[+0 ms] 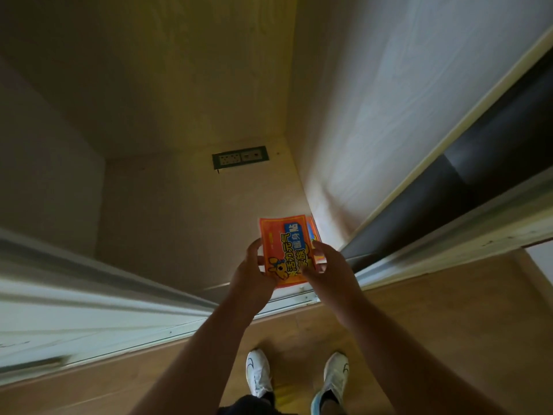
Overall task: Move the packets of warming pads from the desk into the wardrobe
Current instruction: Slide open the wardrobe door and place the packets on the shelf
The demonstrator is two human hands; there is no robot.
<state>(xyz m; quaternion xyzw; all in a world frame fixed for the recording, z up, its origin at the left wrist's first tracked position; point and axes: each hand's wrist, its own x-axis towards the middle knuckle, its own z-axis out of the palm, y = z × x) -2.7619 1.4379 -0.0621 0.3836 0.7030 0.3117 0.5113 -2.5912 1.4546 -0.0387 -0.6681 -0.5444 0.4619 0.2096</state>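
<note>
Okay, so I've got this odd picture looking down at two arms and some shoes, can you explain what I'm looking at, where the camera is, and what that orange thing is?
The camera sits on a person's head and looks forward and down, so you see their own arms and, at the bottom, their white shoes on a wooden floor. No machine is involved, just bare hands. The left hand and right hand together hold an orange packet printed with a cartoon animal, a warming pad packet. The edge of a second orange packet peeks out behind it. The hands reach over the sliding-door track into an open wardrobe. Its pale wooden bottom holds nothing but a socket panel on the back wall.
</note>
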